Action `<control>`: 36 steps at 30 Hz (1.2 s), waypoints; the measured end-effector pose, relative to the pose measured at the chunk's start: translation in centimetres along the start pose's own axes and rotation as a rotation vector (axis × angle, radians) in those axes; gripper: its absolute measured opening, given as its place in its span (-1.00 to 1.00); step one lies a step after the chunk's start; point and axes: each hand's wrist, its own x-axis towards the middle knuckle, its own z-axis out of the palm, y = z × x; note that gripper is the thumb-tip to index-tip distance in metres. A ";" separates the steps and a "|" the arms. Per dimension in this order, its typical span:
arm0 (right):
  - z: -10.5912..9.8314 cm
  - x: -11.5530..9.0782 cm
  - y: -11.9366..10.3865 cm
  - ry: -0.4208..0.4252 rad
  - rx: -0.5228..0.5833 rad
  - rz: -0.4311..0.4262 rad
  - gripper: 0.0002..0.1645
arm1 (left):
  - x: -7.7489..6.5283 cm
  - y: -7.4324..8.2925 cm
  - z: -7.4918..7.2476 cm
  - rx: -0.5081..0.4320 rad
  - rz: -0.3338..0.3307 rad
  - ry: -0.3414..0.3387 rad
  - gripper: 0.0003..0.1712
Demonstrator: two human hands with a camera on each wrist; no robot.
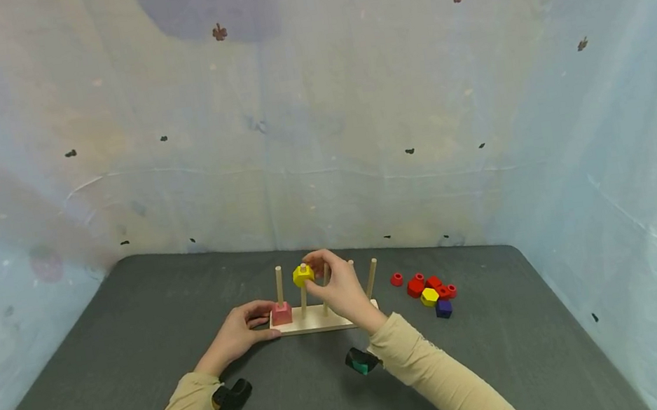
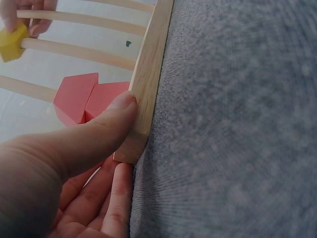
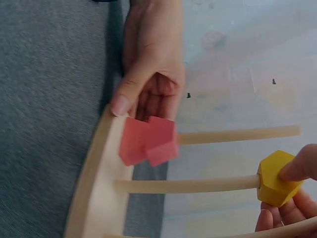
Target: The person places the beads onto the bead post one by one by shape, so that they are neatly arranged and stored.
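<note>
A pale wooden base [image 1: 320, 322] with several upright pegs stands on the table. My left hand [image 1: 239, 335] grips its left end, thumb on the front edge and fingers behind, as the left wrist view shows. Two pinkish-red blocks [image 2: 81, 99] are stacked on the leftmost peg [image 1: 279, 283], down at the base. With my right hand [image 1: 341, 291] I pinch a yellow hexagonal block [image 3: 278, 178] between thumb and fingers. It sits around the top of the second peg [image 3: 198, 186], whose tip pokes through the hole in the head view.
Right of the base lies a loose group of blocks: several red pieces [image 1: 415, 287], a yellow hexagon [image 1: 429, 297] and a dark blue block [image 1: 443, 308]. One small red piece [image 1: 397, 280] lies a little apart. A patterned sheet [image 1: 317, 129] hangs behind the dark grey table [image 1: 308, 406].
</note>
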 end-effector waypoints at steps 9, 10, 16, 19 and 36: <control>1.1 -0.8 1.5 0.028 0.123 0.024 -0.53 | 0.0 -0.3 0.0 0.000 -0.001 -0.008 -0.29; 1.3 -0.8 1.8 0.027 0.114 0.028 -0.54 | 0.0 -0.3 0.0 -0.001 -0.002 -0.008 -0.29; 2.1 -1.4 3.3 0.012 0.081 0.089 -0.59 | 0.0 -0.2 -0.1 -0.003 0.000 -0.013 -0.29; 2.4 -1.7 3.9 0.002 0.100 0.113 -0.60 | 0.0 -0.2 -0.1 -0.005 -0.001 -0.012 -0.30; 3.6 -3.1 5.9 0.000 0.073 0.168 -0.64 | 0.1 -0.4 0.0 -0.020 0.029 -0.008 -0.34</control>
